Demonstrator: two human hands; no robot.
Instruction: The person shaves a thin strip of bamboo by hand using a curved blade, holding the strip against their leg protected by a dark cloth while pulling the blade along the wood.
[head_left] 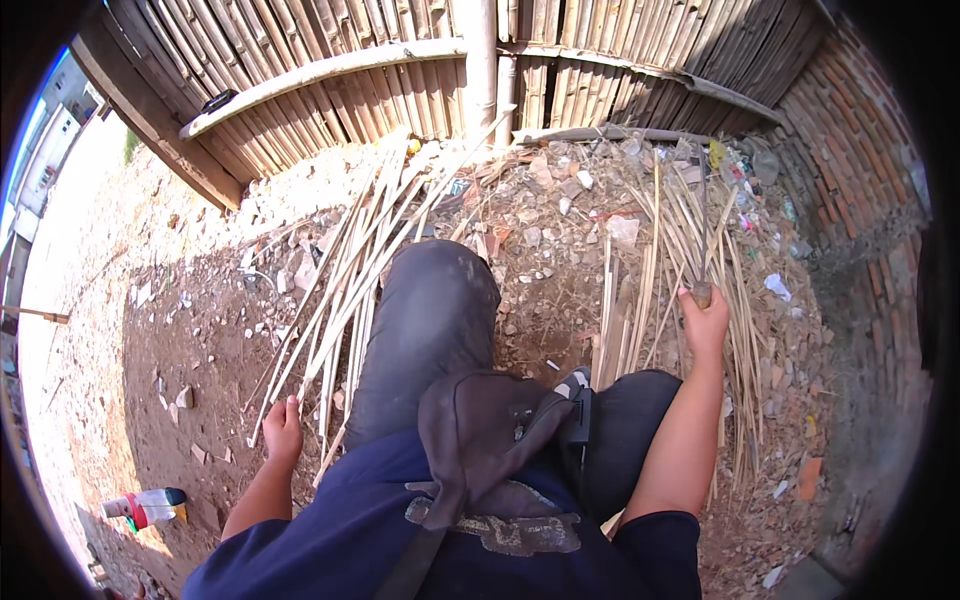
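Note:
Out to the right, my right hand (pixel 707 325) is closed round the stubby wooden handle of a long-bladed knife (pixel 703 225). Its narrow dark blade points away from me, above a pile of split bamboo strips (pixel 655 270). My left hand (pixel 283 430) hangs low on the left with its fingers curled in. Beside those fingers lie the near ends of a second bundle of pale bamboo strips (pixel 345 285), which fans out toward the fence. Whatever the left fingers hold, if anything, is hidden.
A bamboo-slat fence (pixel 400 90) with a post (pixel 481 70) stands ahead, and a brick wall (pixel 850 150) rises on the right. Rubble and litter cover the dirt. A bottle (pixel 150 507) lies at lower left. My bent knees (pixel 440 290) come between the two bundles.

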